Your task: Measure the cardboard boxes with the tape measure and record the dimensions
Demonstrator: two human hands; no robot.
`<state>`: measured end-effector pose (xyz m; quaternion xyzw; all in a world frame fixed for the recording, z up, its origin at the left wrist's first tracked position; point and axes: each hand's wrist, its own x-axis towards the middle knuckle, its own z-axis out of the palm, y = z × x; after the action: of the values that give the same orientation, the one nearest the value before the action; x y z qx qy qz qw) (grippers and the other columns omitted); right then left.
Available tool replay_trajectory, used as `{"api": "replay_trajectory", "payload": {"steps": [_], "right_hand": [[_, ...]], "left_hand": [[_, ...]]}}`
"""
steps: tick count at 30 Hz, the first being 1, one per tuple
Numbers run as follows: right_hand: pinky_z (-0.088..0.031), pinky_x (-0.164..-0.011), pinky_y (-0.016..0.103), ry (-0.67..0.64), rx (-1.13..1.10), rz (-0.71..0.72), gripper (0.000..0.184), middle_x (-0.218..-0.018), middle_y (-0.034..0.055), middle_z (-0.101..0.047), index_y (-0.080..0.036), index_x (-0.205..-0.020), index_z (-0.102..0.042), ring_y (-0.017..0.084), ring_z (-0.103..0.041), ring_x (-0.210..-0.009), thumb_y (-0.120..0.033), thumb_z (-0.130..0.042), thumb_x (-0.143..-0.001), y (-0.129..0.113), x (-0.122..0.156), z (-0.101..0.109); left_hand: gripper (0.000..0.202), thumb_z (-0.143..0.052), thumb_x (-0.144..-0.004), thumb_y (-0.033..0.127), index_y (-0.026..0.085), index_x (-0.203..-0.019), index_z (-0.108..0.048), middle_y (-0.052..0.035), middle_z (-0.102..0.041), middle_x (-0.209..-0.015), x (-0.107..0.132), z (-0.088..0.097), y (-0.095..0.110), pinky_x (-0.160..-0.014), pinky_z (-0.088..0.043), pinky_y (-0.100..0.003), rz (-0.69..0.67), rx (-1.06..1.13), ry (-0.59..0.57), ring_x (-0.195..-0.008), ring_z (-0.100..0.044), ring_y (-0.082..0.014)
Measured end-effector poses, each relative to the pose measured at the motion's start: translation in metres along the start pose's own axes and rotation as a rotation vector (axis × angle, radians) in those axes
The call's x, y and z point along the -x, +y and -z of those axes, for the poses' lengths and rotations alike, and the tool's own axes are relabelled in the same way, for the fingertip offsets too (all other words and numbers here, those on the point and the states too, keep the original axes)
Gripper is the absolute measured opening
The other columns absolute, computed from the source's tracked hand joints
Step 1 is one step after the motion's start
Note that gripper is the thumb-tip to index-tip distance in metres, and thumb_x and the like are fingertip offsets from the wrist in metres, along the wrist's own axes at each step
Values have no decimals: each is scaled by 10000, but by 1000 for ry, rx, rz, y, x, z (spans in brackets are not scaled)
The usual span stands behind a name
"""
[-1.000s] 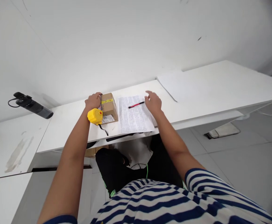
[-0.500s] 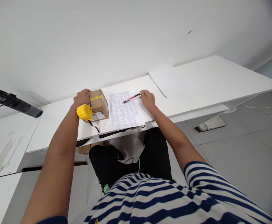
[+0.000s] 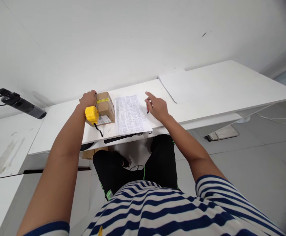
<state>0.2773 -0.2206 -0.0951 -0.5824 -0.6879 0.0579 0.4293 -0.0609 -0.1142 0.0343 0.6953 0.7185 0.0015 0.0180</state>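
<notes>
My left hand (image 3: 88,99) is at the left back corner of a taped cardboard box (image 3: 103,106), fingers curled down. A small greyish thing shows at its fingertips, too hidden to name. A yellow tape measure (image 3: 92,114) with a black strap sits in front of that hand, beside the box. Over the right edge of a handwritten sheet of paper (image 3: 129,113), my right hand (image 3: 158,107) is closed around a red and black pen (image 3: 147,107). Its index finger points out to the left, and most of the pen is hidden by the hand.
White sheets (image 3: 176,83) lie on the white desk (image 3: 214,88) by the wall. A black bottle (image 3: 22,104) with a loop stands at the left. Below the front edge are my legs and a cardboard box (image 3: 90,153).
My right hand has turned and opened out its index finger; the pen, earlier stretched left across the writing, now points down beneath the fingers. The view has shifted slightly; my left hand stays by the box.
</notes>
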Motion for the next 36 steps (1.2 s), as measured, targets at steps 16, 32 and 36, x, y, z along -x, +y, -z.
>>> {"api": "replay_trajectory", "payload": {"steps": [16,32,36], "right_hand": [[-554,-841,407,156,-220,-125,445,-1110,118,-781,-216,-1307,-629,255,-722,-960,-492,-491,-987,17,15,10],[-336,-614,323,-187,-403,-389,497,-572,-35,-380,-260,-568,-344,151,-401,-607,-574,-584,-869,8,48,-24],[-322,-617,324,-218,-372,-388,439,-585,-29,-429,-249,-562,-387,149,-420,-614,-496,-581,-869,5,46,-25]], "left_hand": [[510,-295,-1033,334,235,-1423,-609,-214,-651,-1409,14,-5,-1,-1085,-392,-651,73,62,76,-1374,-522,-411],[473,-255,-1076,300,198,-1387,-596,-165,-664,-1369,19,-8,3,-1102,-356,-649,84,57,110,-1332,-512,-363],[476,-261,-1071,312,213,-1384,-606,-152,-668,-1364,19,-9,2,-1111,-342,-638,87,80,124,-1337,-500,-357]]}}
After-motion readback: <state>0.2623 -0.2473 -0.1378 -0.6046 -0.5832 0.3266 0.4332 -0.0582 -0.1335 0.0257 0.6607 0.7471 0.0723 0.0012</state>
